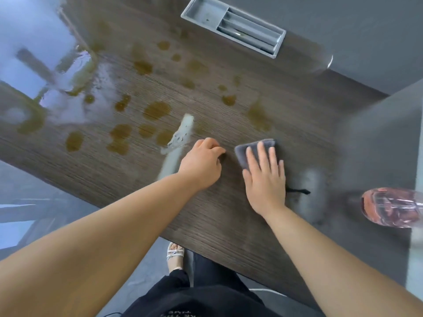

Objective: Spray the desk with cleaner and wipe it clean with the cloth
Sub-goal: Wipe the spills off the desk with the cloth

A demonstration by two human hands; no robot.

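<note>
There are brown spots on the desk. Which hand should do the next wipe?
Right. The right hand presses flat on the grey cloth, ready to sweep toward the brown spots. The left hand rests curled on the bare desk, holding nothing visible.

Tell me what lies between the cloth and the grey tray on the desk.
In the head view, only wood-grain desk spotted with brownish stains lies between the cloth, pressed under the right hand, and the grey tray.
</note>
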